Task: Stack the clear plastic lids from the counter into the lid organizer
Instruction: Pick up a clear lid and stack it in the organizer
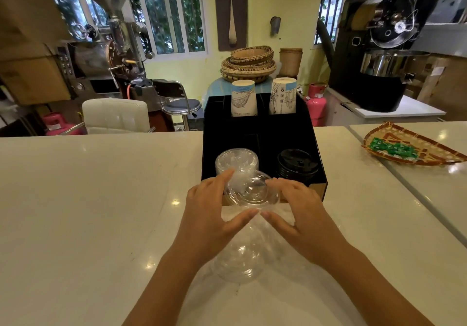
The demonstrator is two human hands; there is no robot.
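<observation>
Clear lid [251,190]: cradled between left hand [209,209] and right hand [300,206], probably for lowering onto organizer [313,138] stack.

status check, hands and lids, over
Left hand and right hand both gripping one clear lid. Lid at organizer front edge. Path clear.

Both hands, left hand [209,214] and right hand [300,212], grip a clear domed lid [251,191] at the black lid organizer's [316,158] front edge, above more clear lids [240,262] on the white counter [88,199].
</observation>
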